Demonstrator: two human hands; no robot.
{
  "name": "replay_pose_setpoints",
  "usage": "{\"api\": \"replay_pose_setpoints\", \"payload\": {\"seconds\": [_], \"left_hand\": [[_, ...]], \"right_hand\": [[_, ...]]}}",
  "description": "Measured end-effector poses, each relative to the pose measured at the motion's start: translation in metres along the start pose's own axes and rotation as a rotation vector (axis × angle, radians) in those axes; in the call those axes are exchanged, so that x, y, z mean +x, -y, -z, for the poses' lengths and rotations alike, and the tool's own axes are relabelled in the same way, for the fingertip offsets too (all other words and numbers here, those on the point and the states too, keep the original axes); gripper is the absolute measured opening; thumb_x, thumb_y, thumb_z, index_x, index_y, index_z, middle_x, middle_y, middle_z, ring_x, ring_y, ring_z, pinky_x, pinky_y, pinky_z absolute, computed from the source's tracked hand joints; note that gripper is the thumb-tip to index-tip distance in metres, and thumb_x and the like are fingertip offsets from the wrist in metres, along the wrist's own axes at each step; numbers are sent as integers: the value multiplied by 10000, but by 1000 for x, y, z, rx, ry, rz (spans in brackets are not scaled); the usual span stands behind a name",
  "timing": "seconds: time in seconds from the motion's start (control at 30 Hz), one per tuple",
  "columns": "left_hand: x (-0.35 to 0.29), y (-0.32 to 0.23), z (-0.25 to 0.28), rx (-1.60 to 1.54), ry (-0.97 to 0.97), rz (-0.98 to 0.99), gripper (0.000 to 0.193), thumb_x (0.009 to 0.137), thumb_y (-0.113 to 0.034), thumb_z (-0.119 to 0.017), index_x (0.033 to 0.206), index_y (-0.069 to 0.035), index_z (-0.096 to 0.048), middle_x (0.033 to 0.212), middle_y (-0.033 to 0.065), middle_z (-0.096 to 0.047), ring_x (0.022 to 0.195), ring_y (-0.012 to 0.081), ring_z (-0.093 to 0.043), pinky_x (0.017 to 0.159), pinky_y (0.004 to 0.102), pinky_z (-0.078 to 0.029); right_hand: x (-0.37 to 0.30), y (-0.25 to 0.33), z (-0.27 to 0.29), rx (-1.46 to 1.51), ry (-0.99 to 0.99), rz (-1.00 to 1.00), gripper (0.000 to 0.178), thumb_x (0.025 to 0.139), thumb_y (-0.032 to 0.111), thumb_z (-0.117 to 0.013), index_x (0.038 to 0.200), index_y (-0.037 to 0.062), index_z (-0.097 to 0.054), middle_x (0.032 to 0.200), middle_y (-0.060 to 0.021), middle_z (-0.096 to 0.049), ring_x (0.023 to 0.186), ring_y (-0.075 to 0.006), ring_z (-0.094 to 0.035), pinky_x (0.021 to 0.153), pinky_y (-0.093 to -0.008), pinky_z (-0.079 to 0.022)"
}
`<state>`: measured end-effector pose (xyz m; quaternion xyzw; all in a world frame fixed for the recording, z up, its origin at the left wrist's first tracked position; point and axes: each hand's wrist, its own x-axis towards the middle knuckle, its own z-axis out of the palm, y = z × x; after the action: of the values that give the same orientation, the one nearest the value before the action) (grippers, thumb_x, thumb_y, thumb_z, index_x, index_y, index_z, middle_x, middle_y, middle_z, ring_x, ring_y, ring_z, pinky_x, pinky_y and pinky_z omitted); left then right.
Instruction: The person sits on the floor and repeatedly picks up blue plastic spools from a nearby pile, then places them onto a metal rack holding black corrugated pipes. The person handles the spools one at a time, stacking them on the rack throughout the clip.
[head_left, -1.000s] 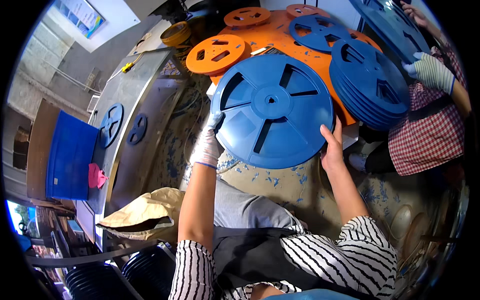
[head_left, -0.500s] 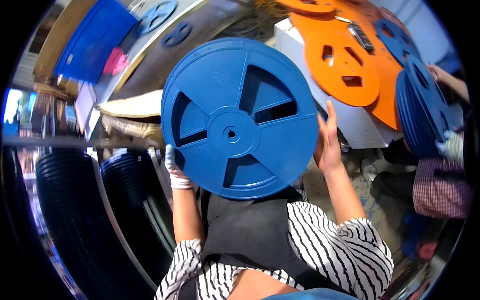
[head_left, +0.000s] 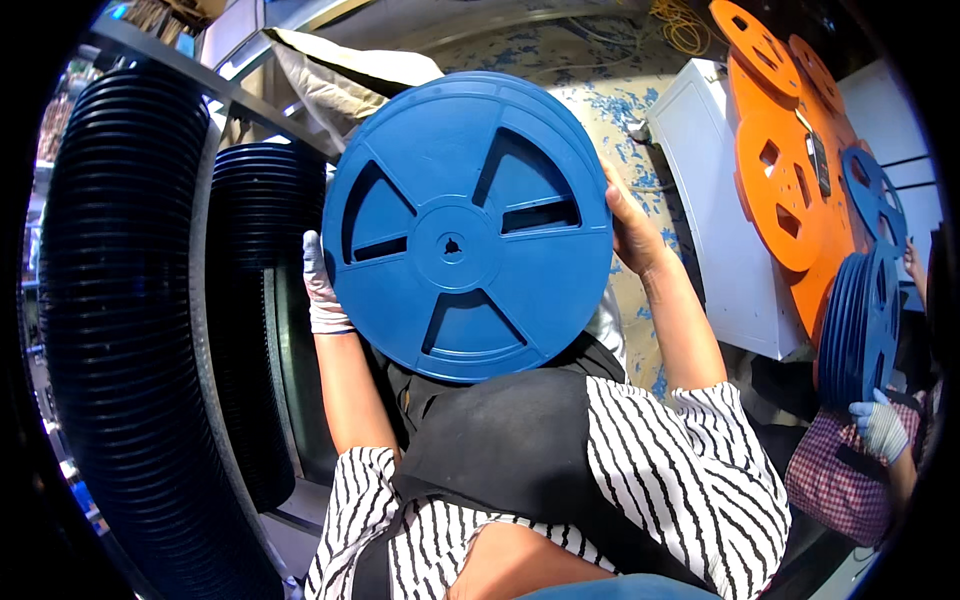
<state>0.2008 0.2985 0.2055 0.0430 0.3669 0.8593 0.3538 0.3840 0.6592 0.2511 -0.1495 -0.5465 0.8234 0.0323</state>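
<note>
Between my two hands is a large round blue plastic reel (head_left: 480,250), its flat face toward me, with a small center hole and three wedge-shaped openings. A second rim shows behind its upper right edge, so more than one reel may be held together. My left hand (head_left: 322,290), in a pale glove, presses against the left rim, its thumb up and the other fingers hidden behind. Bare, my right hand (head_left: 632,225) grips the opposite rim, with its fingertips partly out of sight behind the reel. The reel sits in front of my black apron (head_left: 500,430).
Two long rows of dark discs (head_left: 120,300) stand in a rack at my left. A pale sack (head_left: 310,85) lies beyond. At right are a white cabinet (head_left: 730,220) and an orange panel with orange discs (head_left: 780,190). There a co-worker's gloved hand (head_left: 880,430) holds blue reels (head_left: 850,320).
My view has swung toward the left, bringing the rack of dark discs further in. The blue reel stays in both hands. The co-worker's gloved hand is now lower on their reels.
</note>
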Motion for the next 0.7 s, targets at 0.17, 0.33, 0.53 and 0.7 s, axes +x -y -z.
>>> {"api": "replay_pose_setpoints", "payload": {"seconds": [0.17,0.33,0.53,0.7], "left_hand": [[-14,-18,-3,284,-80,-59,672,936,-518,-476,1448,-97,-368,1426,130,-436,1294,281,-432,1100,430,-331],[-17,-37,-39,815,-189,-41,714,868,-464,-635,1416,-61,-419,1368,131,-493,1246,225,-460,1064,369,-355],[-46,-9,-74,1994,-437,-655,734,792,-443,-675,1361,-30,-466,1405,266,-410,1339,435,-328,1106,517,-243],[-42,16,-116,2182,-63,-272,907,711,-572,-686,1439,-123,-386,1373,244,-430,1333,415,-330,1140,518,-153]], "right_hand": [[9,-5,-15,-212,1,61,1254,653,540,-773,1507,4,-28,1562,-224,-58,1454,-316,-73,1160,-381,-127],[13,-1,-32,-98,-153,-4,1103,649,249,-811,1492,8,-143,1417,-245,-345,1280,-330,-416,1058,-398,-357],[18,-37,-25,21,-223,-41,1010,707,194,-755,1492,17,-145,1391,-239,-355,1233,-315,-452,1015,-395,-411],[18,-41,-29,39,-169,-33,934,784,249,-723,1498,45,-156,1428,-217,-329,1274,-306,-415,1043,-387,-386]]}}
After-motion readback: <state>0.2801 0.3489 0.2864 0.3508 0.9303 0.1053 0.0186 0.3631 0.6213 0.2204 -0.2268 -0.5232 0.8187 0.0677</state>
